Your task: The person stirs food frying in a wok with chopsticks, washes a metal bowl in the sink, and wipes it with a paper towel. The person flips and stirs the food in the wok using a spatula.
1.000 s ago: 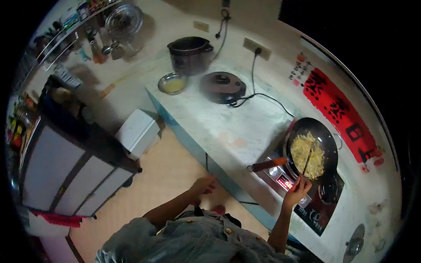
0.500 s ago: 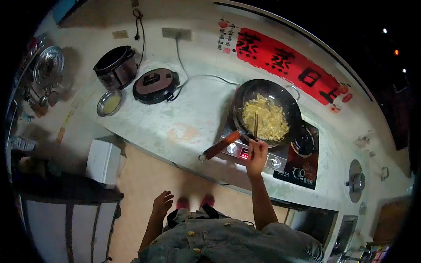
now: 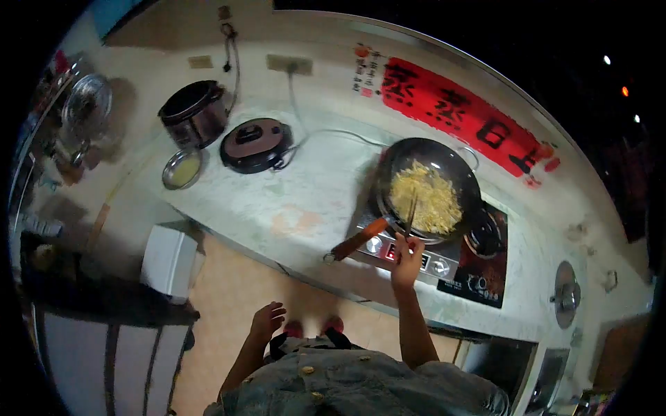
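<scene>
My right hand (image 3: 407,262) is closed around a pair of chopsticks (image 3: 412,213) at the near rim of a black wok (image 3: 470,182). Their tips reach into yellow, shredded-looking food (image 3: 436,201), whose exact kind I cannot make out. The wok sits on a cooktop (image 3: 451,267) with lit red digits and knobs. Its wooden handle (image 3: 359,240) points toward me, left of my right hand, and nothing grips it. My left hand (image 3: 268,320) hangs in front of my body, below the counter edge, fingers apart and holding nothing.
On the counter (image 3: 312,194) at the left stand a cooker pot (image 3: 194,118), its lid (image 3: 253,147) and a metal bowl (image 3: 182,170) of pale liquid. A second black hob (image 3: 475,277) adjoins the cooktop. A pot lid (image 3: 566,295) lies far right. A white bin (image 3: 168,263) stands lower left.
The whole scene has shifted slightly down in view. The chopsticks lean more to the right within the food, and the food lies a little differently. My left hand stays lowered, fingers still apart.
</scene>
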The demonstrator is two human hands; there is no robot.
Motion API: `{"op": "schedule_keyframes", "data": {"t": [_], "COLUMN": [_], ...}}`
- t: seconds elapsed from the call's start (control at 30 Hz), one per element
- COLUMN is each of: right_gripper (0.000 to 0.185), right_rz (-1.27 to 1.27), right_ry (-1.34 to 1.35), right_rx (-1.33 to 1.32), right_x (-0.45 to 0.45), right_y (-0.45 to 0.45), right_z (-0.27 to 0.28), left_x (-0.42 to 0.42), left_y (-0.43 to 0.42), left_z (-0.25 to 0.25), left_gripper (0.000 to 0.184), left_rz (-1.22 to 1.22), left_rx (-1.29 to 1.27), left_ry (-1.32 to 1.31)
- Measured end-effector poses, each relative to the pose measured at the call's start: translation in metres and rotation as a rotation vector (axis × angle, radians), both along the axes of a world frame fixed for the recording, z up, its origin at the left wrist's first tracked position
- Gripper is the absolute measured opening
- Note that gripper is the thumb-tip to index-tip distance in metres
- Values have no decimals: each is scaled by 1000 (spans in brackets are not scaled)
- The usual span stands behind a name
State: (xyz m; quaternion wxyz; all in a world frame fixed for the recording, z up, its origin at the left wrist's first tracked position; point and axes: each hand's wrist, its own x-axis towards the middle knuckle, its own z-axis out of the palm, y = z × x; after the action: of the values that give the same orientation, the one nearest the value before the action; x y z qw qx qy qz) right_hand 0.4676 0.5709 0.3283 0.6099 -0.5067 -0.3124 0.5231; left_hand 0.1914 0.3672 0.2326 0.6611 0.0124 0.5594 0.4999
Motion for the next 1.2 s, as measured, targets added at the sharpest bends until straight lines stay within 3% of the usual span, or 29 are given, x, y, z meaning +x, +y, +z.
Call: {"op": "schedule_keyframes", "data": {"t": [0.03,0.1,0.17,0.23,0.27,0.3,0.33,0.4,0.53,0.67,0.77,0.8,0.87,0.93,1.2], "right_gripper": [25,26,27,24,21,28,28,27,26,19,16,18,20,19,11], "right_rz": [-11,-35,-25,-35,-80,-106,-41,-112,-9,-246,-303,-301,-355,-413,-581], "right_ry": [-130,-346,-417,-731,-1077,-1119,-1069,-1223,-985,-1190,-1312,-1211,-1144,-1336,-1373], "right_rx": [251,423,381,550,691,686,544,701,598,775,679,630,632,447,374], "right_x": [2,7,18,19,21,21,21,16,9,-3,-18,-25,-30,-47,-92], "right_y": [1,2,4,5,4,3,2,2,2,10,11,11,13,6,6], "right_z": [-12,-30,-48,-52,-51,-48,-48,-37,-31,-19,-6,-6,-14,-2,32], "left_x": [-2,-2,-1,-5,-5,-1,0,0,-32,-99,-148,-163,-194,-220,-304], "left_y": [-5,-8,-10,-10,-9,-8,-11,-15,-13,3,26,34,53,75,94], "left_z": [-2,1,6,8,10,21,20,16,31,38,62,67,67,64,26], "left_gripper": [31,31,31,32,32,33,33,32,33,26,25,26,25,25,28], "left_rz": [-19,32,42,57,13,70,103,139,104,97,93,82,32,-67,-306], "left_rx": [52,37,47,-15,-72,-52,-54,3,-40,-55,14,37,123,86,110], "left_ry": [-4,8,66,61,47,40,39,69,-20,317,404,432,396,384,252]}}
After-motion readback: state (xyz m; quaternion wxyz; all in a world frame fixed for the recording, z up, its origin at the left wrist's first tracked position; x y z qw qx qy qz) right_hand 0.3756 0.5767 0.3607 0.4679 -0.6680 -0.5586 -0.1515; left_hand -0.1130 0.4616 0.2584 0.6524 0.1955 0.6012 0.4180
